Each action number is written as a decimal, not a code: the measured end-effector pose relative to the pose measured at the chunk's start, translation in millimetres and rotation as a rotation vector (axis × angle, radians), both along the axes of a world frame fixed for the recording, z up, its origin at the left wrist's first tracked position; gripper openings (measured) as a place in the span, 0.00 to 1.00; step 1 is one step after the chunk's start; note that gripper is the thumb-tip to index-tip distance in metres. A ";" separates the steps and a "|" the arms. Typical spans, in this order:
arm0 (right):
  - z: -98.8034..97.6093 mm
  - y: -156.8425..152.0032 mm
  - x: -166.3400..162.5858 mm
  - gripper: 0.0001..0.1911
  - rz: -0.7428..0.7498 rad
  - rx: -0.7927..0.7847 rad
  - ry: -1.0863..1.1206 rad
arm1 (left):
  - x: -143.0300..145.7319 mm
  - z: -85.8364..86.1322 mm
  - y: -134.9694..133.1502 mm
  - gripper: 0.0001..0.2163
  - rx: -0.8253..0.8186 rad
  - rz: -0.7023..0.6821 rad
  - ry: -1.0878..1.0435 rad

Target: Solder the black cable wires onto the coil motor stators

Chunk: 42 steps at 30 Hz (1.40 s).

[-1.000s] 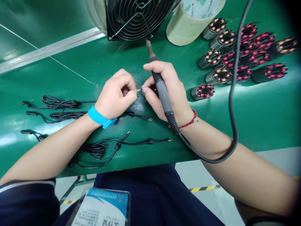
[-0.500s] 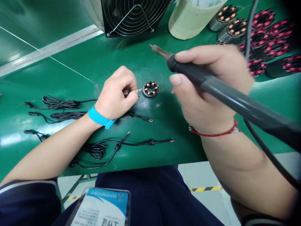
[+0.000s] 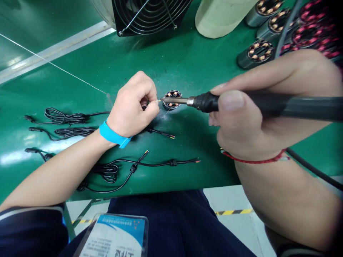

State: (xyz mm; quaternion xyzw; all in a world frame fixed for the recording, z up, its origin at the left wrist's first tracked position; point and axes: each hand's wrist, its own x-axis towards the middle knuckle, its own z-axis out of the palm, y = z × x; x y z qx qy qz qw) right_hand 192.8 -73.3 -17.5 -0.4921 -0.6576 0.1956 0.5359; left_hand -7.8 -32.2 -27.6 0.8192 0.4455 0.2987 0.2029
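My right hand (image 3: 241,110) is closed round the thick handle of a soldering iron (image 3: 206,102). The iron lies nearly level, its tip at the thin wire ends beside my left fingertips. In a pinch, my left hand (image 3: 136,101) holds the end of a black cable (image 3: 99,113); its thin wires (image 3: 159,101) poke out past the thumb. Just right of those wires a motor stator (image 3: 172,94) with copper windings sits on the green bench, partly behind the iron's shaft. Whether the tip touches a wire or the stator's rim I cannot tell.
Coiled black cables (image 3: 107,173) lie at the near left, their stripped ends pointing right. A black fan (image 3: 152,16) and a pale green cylinder (image 3: 222,18) stand at the back. Several wound stators (image 3: 259,51) fill the back right. A thin strand (image 3: 61,67) crosses the left side.
My right hand has brought the soldering iron down and levelled it, moving the tip from above the bench to the wires. My left hand has stayed in place with its pinch.
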 end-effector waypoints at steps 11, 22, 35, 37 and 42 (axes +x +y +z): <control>-0.3 0.8 -0.8 0.10 0.001 0.034 -0.019 | 0.2 -0.5 0.2 0.09 0.012 0.021 -0.006; -2.5 7.9 2.0 0.10 0.078 0.087 -0.039 | -1.1 -4.4 1.4 0.10 0.054 -0.008 -0.043; -14.7 15.0 -15.0 0.12 0.244 -0.167 -0.046 | 0.7 2.4 0.5 0.08 -0.025 0.016 -0.026; -16.8 18.3 -16.5 0.11 0.269 -0.136 -0.123 | 0.7 2.0 0.7 0.08 -0.003 0.020 -0.022; -25.9 24.6 -21.3 0.16 0.283 -0.102 -0.192 | -0.1 -1.5 1.7 0.07 0.026 0.023 -0.025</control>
